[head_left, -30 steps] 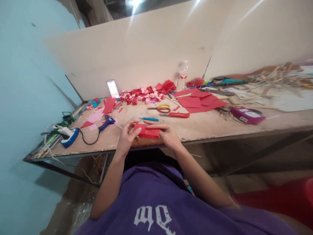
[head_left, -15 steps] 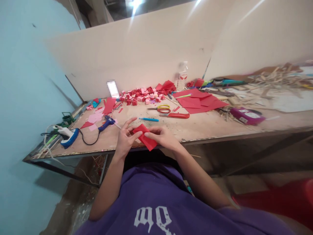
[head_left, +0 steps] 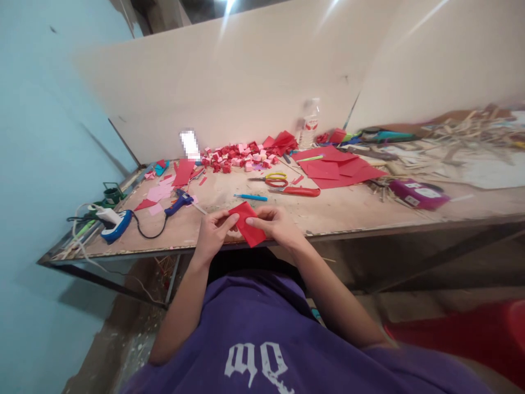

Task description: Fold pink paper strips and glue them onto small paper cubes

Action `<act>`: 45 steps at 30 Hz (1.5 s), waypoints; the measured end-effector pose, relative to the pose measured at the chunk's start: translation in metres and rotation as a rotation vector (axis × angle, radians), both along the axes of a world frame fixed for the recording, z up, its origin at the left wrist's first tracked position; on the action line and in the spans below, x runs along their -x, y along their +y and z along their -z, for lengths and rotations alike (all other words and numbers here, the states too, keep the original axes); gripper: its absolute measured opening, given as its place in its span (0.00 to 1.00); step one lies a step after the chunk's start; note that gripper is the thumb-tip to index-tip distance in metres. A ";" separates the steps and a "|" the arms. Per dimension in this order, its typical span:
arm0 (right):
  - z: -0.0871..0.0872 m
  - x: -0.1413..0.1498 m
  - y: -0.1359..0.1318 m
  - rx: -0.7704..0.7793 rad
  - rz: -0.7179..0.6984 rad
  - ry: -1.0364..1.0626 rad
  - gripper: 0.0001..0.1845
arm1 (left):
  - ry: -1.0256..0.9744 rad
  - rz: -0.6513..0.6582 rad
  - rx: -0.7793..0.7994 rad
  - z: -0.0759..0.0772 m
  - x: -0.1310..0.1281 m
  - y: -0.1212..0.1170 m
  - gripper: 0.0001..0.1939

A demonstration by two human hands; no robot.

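A small piece of red paper (head_left: 248, 223), which looks folded, is held at the table's front edge between both hands. My left hand (head_left: 214, 230) pinches its left side, thumb on top. On the right side, my right hand (head_left: 274, 225) grips it the same way, thumb lying across the face. The fingers beneath the paper are partly hidden. Just beyond the hands lies a blue pen-like tool (head_left: 251, 197). Yellow-and-red-handled scissors (head_left: 276, 179) and a red-handled knife (head_left: 301, 191) rest farther back.
Many small red and pink paper pieces (head_left: 238, 157) are heaped by the back board. A blue glue gun (head_left: 179, 203) and a power strip (head_left: 117, 226) sit at left. Red sheets (head_left: 340, 169), a plastic bottle (head_left: 310, 125) and a purple tape measure (head_left: 418, 194) are at right.
My left index finger, raised and stretched out before, has come down onto the paper. The red paper has shifted slightly up and right with both hands.
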State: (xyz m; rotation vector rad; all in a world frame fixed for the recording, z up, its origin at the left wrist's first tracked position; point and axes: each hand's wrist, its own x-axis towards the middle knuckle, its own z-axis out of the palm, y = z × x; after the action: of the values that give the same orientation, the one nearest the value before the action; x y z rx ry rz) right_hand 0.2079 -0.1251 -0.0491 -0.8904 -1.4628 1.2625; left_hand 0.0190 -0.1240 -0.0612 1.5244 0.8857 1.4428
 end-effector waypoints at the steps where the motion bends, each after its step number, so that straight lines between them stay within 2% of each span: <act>1: 0.000 0.000 0.000 0.000 -0.003 -0.001 0.16 | 0.002 -0.001 -0.001 0.000 0.000 0.000 0.16; 12: -0.001 -0.003 0.000 -0.031 -0.103 -0.093 0.16 | 0.002 0.038 0.021 0.006 0.003 0.000 0.15; 45: -0.001 -0.003 0.000 -0.036 -0.083 -0.142 0.18 | 0.050 0.046 0.009 0.001 0.003 -0.002 0.17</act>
State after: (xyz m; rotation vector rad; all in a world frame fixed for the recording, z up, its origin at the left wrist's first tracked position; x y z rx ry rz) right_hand 0.2108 -0.1249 -0.0482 -0.9188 -1.6447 1.2503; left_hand 0.0159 -0.1258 -0.0623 1.5705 0.8804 1.3718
